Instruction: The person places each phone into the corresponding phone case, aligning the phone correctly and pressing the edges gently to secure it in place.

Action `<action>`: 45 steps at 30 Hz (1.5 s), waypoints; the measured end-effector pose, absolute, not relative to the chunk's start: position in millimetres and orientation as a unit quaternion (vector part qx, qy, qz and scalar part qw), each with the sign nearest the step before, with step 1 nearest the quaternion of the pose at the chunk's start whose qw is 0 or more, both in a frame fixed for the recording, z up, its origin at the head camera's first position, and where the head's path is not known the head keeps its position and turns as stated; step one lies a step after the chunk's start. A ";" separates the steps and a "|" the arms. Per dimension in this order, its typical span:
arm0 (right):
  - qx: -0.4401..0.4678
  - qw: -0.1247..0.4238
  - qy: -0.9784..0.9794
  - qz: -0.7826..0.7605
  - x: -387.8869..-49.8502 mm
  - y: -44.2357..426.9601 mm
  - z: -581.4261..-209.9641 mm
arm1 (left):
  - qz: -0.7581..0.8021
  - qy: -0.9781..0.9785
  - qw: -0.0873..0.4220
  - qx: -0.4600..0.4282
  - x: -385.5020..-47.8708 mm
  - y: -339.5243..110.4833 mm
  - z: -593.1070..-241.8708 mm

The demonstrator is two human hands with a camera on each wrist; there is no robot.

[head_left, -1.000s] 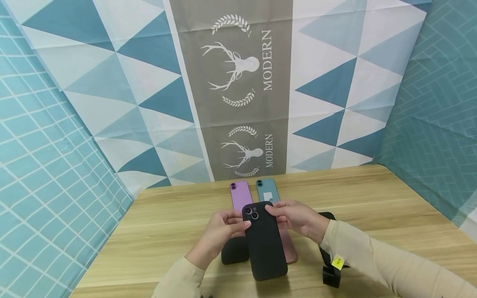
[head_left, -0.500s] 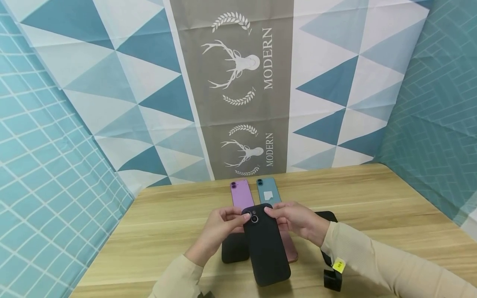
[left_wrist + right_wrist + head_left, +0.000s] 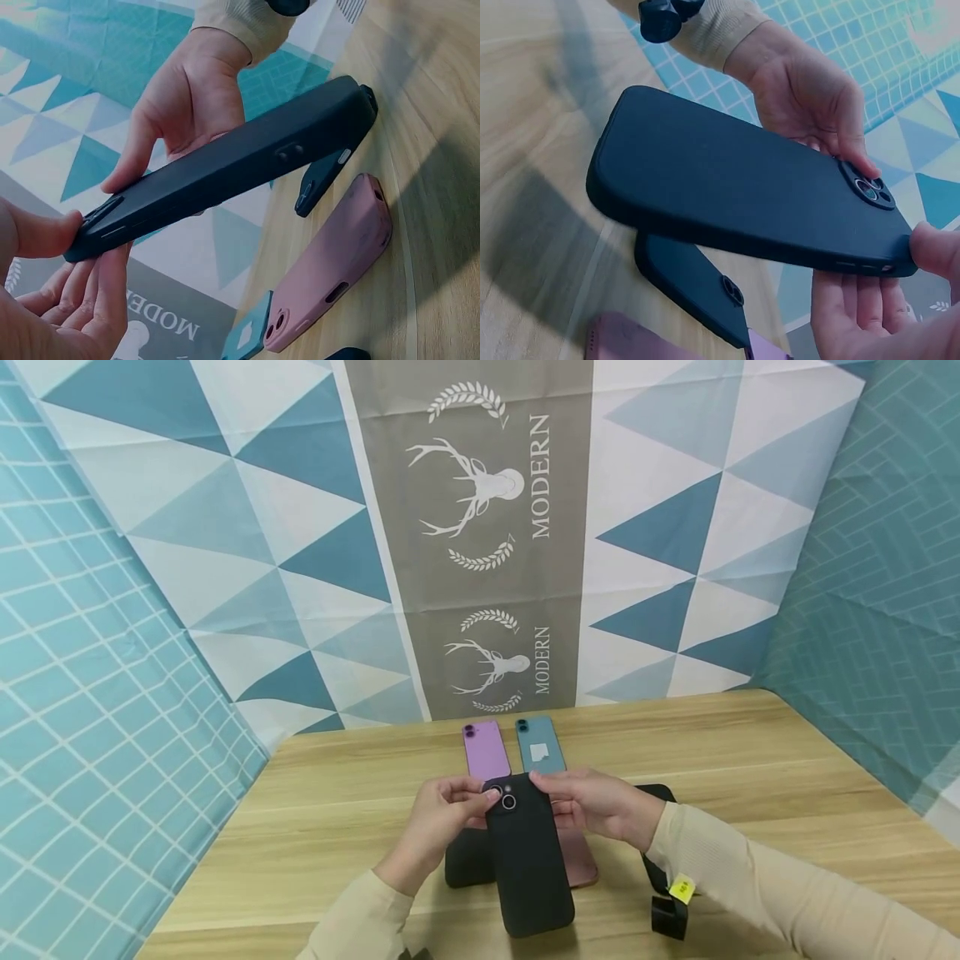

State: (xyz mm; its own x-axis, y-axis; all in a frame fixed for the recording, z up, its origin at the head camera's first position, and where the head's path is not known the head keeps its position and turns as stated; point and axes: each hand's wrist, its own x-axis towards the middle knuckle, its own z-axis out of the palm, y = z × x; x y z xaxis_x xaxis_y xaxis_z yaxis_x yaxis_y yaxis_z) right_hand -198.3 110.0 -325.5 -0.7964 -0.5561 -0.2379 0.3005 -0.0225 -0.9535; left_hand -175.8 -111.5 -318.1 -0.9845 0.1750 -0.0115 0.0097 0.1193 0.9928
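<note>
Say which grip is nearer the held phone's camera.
Left. The left grip touches the camera with its thumb; the right grip pinches the held phone at the opposite top corner.

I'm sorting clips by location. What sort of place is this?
Perhaps a makeshift filming or demonstration booth: creased patterned sheeting lines three sides of a wood-grain table, where a purple phone and a teal phone lie.

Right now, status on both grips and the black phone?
Left grip, right grip: pinching camera end. Black phone: raised above table, tilted. Pink phone lying nearby, not touching.
</note>
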 end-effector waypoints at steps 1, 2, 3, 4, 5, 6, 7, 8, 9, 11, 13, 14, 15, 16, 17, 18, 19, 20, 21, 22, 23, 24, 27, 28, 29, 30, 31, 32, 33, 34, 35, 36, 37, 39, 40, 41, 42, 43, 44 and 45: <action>-0.101 0.303 0.629 -0.708 -198.6 110.2 -325.4 | 0.664 0.742 0.066 0.062 -176.0 -111.6 -318.2; -0.098 0.303 0.629 -0.709 -198.8 110.3 -325.1 | 0.667 0.740 0.070 0.062 -176.3 -111.7 -318.3; -0.095 0.304 0.627 -0.711 -199.1 110.2 -324.9 | 0.669 0.737 0.073 0.061 -176.5 -111.8 -318.5; -0.095 0.304 0.628 -0.710 -199.3 110.2 -324.4 | 0.671 0.735 0.077 0.062 -176.9 -111.9 -319.0; -0.091 0.302 0.630 -0.710 -199.7 110.0 -324.1 | 0.673 0.733 0.081 0.063 -177.3 -112.1 -319.8; -0.088 0.300 0.631 -0.710 -200.1 110.0 -323.7 | 0.674 0.731 0.085 0.064 -177.6 -112.4 -320.8; -0.087 0.298 0.633 -0.709 -200.2 110.1 -323.3 | 0.674 0.730 0.090 0.065 -177.8 -112.4 -322.0; -0.088 0.297 0.636 -0.707 -200.3 110.2 -322.9 | 0.674 0.729 0.095 0.067 -177.7 -112.6 -322.8; -0.090 0.295 0.639 -0.705 -200.3 110.3 -322.4 | 0.674 0.729 0.099 0.068 -178.0 -112.5 -324.2; -0.087 0.291 0.645 -0.701 -200.3 111.1 -321.9 | 0.673 0.728 0.109 0.071 -177.9 -112.2 -326.1; -0.087 0.289 0.649 -0.698 -200.0 111.9 -321.8 | 0.674 0.726 0.117 0.072 -177.8 -111.3 -326.5; -0.084 0.288 0.651 -0.698 -200.0 112.2 -321.9 | 0.674 0.725 0.121 0.075 -177.8 -111.1 -326.2; -0.082 0.287 0.652 -0.697 -199.9 112.5 -321.8 | 0.675 0.723 0.125 0.076 -178.0 -110.8 -326.2; -0.079 0.286 0.653 -0.697 -200.1 112.6 -321.8 | 0.675 0.722 0.130 0.077 -178.1 -110.8 -325.4; -0.076 0.286 0.653 -0.698 -200.1 112.6 -321.7 | 0.675 0.721 0.134 0.078 -178.4 -110.7 -324.9; -0.074 0.284 0.653 -0.698 -200.1 112.4 -321.7 | 0.675 0.721 0.137 0.079 -178.6 -110.8 -324.4; -0.073 0.283 0.652 -0.699 -200.0 112.4 -321.6 | 0.674 0.720 0.141 0.080 -178.9 -111.0 -324.0; -0.071 0.283 0.651 -0.701 -199.7 112.3 -321.4 | 0.673 0.721 0.144 0.081 -179.1 -111.4 -323.5; -0.071 0.282 0.651 -0.702 -199.4 112.2 -321.1 | 0.671 0.722 0.147 0.083 -179.5 -111.7 -323.2; -0.068 0.281 0.649 -0.704 -199.1 112.1 -321.1 | 0.670 0.723 0.150 0.084 -179.8 -112.0 -323.0; -0.066 0.280 0.649 -0.705 -198.7 112.0 -321.0 | 0.667 0.724 0.151 0.086 -180.1 -112.4 -322.7; -0.065 0.278 0.648 -0.706 -198.3 111.8 -320.9 | 0.665 0.726 0.152 0.089 -180.3 -112.8 -322.3; -0.056 0.275 0.648 -0.708 -197.4 111.4 -320.5 | 0.659 0.731 0.149 0.094 -181.2 -113.8 -321.9; -0.053 0.274 0.648 -0.709 -197.2 111.3 -320.3 | 0.657 0.733 0.147 0.095 -181.4 -114.0 -321.7; -0.051 0.273 0.648 -0.709 -197.0 111.2 -320.1 | 0.655 0.735 0.144 0.096 -181.6 -114.1 -321.3; -0.050 0.273 0.648 -0.709 -197.2 111.2 -320.1 | 0.653 0.738 0.140 0.097 -181.6 -114.2 -320.9; -0.049 0.273 0.648 -0.709 -197.1 111.3 -320.1 | 0.652 0.740 0.134 0.099 -181.6 -114.3 -320.9; -0.051 0.274 0.648 -0.709 -197.1 111.4 -320.0 | 0.651 0.742 0.129 0.101 -181.3 -114.3 -320.6; -0.053 0.273 0.647 -0.710 -197.4 111.5 -320.4 | 0.648 0.744 0.123 0.101 -181.0 -114.2 -320.3; -0.057 0.274 0.647 -0.709 -197.4 111.5 -320.5 | 0.646 0.747 0.115 0.102 -180.6 -114.3 -320.1; -0.062 0.277 0.646 -0.709 -197.3 111.5 -320.5 | 0.644 0.750 0.108 0.102 -180.0 -114.3 -319.7; -0.068 0.279 0.645 -0.708 -197.3 111.3 -320.8 | 0.642 0.753 0.103 0.102 -179.6 -114.3 -319.5; -0.073 0.282 0.644 -0.708 -197.0 111.2 -321.0 | 0.641 0.755 0.098 0.100 -179.2 -114.4 -319.5; -0.083 0.289 0.641 -0.706 -196.5 111.0 -322.0 | 0.639 0.758 0.092 0.091 -178.6 -114.4 -319.6; -0.087 0.293 0.640 -0.706 -196.2 111.0 -322.3 | 0.640 0.758 0.090 0.088 -178.8 -114.3 -319.5; -0.090 0.296 0.637 -0.706 -196.1 111.2 -323.0 | 0.641 0.758 0.088 0.083 -179.1 -114.3 -319.5; -0.092 0.298 0.635 -0.706 -196.0 111.6 -323.6 | 0.643 0.757 0.086 0.077 -179.7 -114.4 -319.5; -0.095 0.301 0.634 -0.706 -195.9 112.1 -324.4 | 0.645 0.756 0.083 0.071 -180.4 -114.5 -319.6; -0.099 0.305 0.632 -0.705 -195.8 112.6 -325.2 | 0.648 0.755 0.081 0.065 -181.2 -114.8 -319.4; -0.105 0.310 0.629 -0.705 -195.8 113.1 -326.0 | 0.651 0.753 0.078 0.061 -182.2 -115.2 -319.2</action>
